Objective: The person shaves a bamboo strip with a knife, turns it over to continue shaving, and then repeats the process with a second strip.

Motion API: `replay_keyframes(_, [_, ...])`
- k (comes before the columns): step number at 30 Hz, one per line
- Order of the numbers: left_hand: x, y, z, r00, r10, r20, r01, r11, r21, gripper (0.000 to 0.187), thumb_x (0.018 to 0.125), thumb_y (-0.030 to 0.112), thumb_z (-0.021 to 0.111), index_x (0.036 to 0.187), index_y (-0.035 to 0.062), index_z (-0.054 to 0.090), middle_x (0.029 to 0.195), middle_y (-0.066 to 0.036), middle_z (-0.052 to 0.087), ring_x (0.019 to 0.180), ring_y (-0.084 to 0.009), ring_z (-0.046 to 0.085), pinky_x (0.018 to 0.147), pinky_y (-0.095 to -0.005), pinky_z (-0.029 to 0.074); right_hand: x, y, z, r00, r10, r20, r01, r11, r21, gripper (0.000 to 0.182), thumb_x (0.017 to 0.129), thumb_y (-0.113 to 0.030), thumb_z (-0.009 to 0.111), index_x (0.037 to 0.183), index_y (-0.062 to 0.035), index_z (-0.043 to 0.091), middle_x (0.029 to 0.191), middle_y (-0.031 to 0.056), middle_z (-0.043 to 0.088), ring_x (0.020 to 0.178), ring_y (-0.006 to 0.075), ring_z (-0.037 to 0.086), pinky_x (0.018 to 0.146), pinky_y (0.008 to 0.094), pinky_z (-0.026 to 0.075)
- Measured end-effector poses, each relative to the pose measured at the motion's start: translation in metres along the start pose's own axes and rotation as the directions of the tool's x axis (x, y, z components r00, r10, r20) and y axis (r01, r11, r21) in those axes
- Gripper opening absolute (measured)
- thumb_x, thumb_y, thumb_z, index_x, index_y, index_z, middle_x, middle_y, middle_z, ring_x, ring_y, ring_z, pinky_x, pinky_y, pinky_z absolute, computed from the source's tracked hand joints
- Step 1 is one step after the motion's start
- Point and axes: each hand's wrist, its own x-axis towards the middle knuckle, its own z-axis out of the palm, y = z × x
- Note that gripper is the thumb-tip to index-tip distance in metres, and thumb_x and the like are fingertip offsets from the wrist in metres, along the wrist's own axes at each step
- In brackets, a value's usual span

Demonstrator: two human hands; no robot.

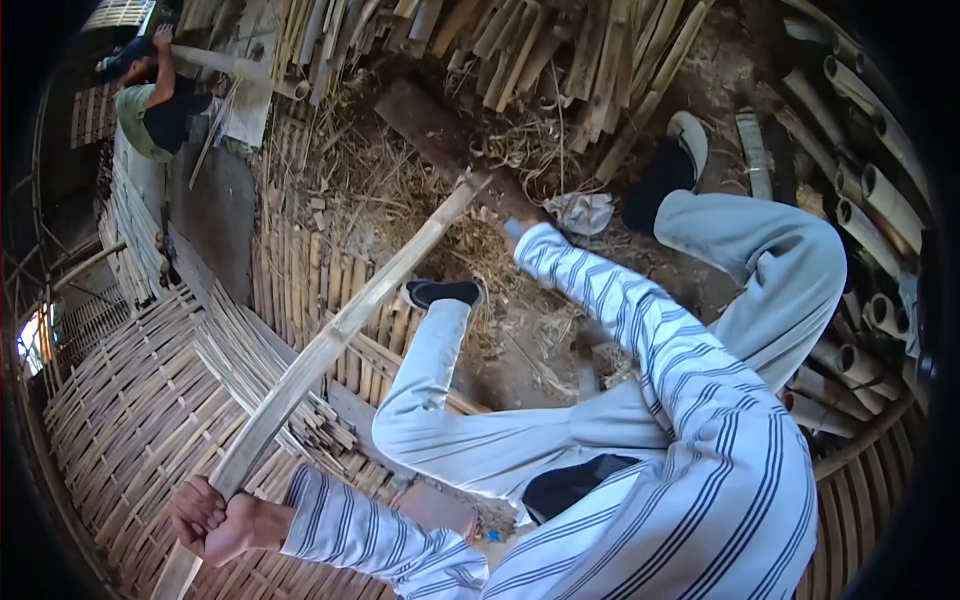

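Observation:
My left hand (215,520) is closed in a fist around a long, pale bamboo strip (335,335) near its lower end. The strip runs diagonally up to the centre, where its far end lies over a dark brown length of wood (425,120) on the floor. At that far end is my right hand (500,222), blurred and partly hidden by the strip and the wood. Its fingers and anything in them do not show clearly. Thin shavings (510,140) lie around the wood. A crumpled white piece (580,212) rests beside my right hand.
Split bamboo pieces (540,50) are piled at the top. Cut bamboo tubes (880,210) are stacked along the right. A woven bamboo surface (150,400) spans the lower left. Another person (150,100) holds a bamboo pole at the upper left. My bent legs (770,240) flank the work area.

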Motion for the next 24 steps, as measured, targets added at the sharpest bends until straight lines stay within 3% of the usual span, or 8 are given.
replay_keyframes(5, [-0.009,0.005,-0.006,0.996,-0.036,-0.076,0.037,0.999,0.002,0.034,0.080,0.013,0.045,0.055,0.0165,0.022,0.052,0.002,0.017,0.045,-0.0108,0.014,0.043,-0.0264,0.014,-0.050,-0.027,0.015,0.992,-0.104,-0.078,0.125,0.924,0.362,0.041,0.072,-0.033,0.063,0.105,-0.0090,0.060,0.097,0.0182,0.065,0.092,0.0348,0.061,0.081,0.0411,0.049])
replay_keyframes(8, [-0.016,0.004,-0.004,0.988,-0.008,-0.157,0.007,1.000,-0.004,0.034,0.079,0.014,0.045,0.055,0.0171,0.022,0.051,0.002,0.017,0.044,-0.0102,0.014,0.043,-0.0259,0.015,-0.055,-0.022,-0.018,0.970,-0.229,0.078,0.219,0.969,0.113,0.043,0.071,-0.030,0.063,0.108,-0.0088,0.060,0.103,0.0164,0.064,0.096,0.0347,0.061,0.083,0.0402,0.049])
replay_keyframes(10, [-0.019,0.006,-0.006,0.985,-0.028,-0.170,0.021,0.999,-0.047,0.033,0.079,0.014,0.045,0.055,0.0176,0.022,0.051,0.003,0.017,0.043,-0.0097,0.015,0.043,-0.0252,0.015,-0.039,-0.012,-0.024,0.986,0.039,0.163,-0.036,0.999,-0.024,0.045,0.073,-0.027,0.065,0.115,-0.0143,0.060,0.109,0.0130,0.063,0.103,0.0298,0.059,0.084,0.0383,0.050])
replay_keyframes(16, [-0.032,0.017,0.003,0.998,-0.053,-0.033,0.046,0.983,-0.180,0.032,0.081,0.015,0.043,0.056,0.0189,0.023,0.048,0.004,0.019,0.039,-0.0079,0.017,0.038,-0.0231,0.019,0.045,0.071,0.009,0.904,-0.170,0.393,0.398,0.671,-0.625,0.023,0.092,-0.022,0.049,0.094,-0.0079,0.066,0.085,0.0088,0.066,0.075,0.0184,0.062,0.065,0.0283,0.048])
replay_keyframes(17, [-0.032,0.013,0.007,0.998,-0.053,-0.018,0.048,0.972,-0.231,0.032,0.081,0.014,0.046,0.057,0.0186,0.025,0.047,0.004,0.020,0.039,-0.0078,0.018,0.039,-0.0234,0.020,0.018,0.069,-0.005,0.969,-0.241,0.058,0.240,0.858,-0.455,0.022,0.092,-0.023,0.048,0.091,-0.0075,0.064,0.080,0.0075,0.064,0.069,0.0170,0.059,0.063,0.0278,0.047])
replay_keyframes(19, [-0.034,0.013,-0.007,0.991,-0.033,0.129,0.078,0.932,-0.355,0.032,0.080,0.013,0.050,0.059,0.0179,0.027,0.046,0.003,0.023,0.038,-0.0077,0.020,0.039,-0.0240,0.021,-0.032,0.034,-0.055,0.985,0.167,0.051,-0.150,0.959,-0.239,0.049,0.076,-0.034,0.059,0.123,-0.0191,0.053,0.122,0.0087,0.056,0.110,0.0261,0.055,0.094,0.0375,0.042])
replay_keyframes(22, [-0.028,0.012,-0.046,0.914,0.066,0.400,0.163,0.844,-0.511,0.031,0.078,0.011,0.055,0.060,0.0166,0.031,0.045,0.003,0.028,0.037,-0.0079,0.023,0.039,-0.0247,0.024,-0.052,0.041,-0.051,0.930,0.324,-0.173,-0.348,0.929,-0.130,0.051,0.073,-0.035,0.065,0.122,-0.0227,0.054,0.117,0.0111,0.058,0.108,0.0261,0.055,0.093,0.0374,0.044])
replay_keyframes(24, [-0.028,0.019,-0.072,0.896,0.109,0.430,0.170,0.812,-0.559,0.030,0.078,0.011,0.057,0.060,0.0159,0.033,0.044,0.002,0.031,0.036,-0.0078,0.027,0.039,-0.0246,0.027,-0.060,0.049,-0.064,0.973,0.221,-0.061,-0.227,0.968,-0.108,0.050,0.070,-0.039,0.068,0.117,-0.0222,0.058,0.107,0.0102,0.062,0.100,0.0269,0.059,0.087,0.0373,0.047])
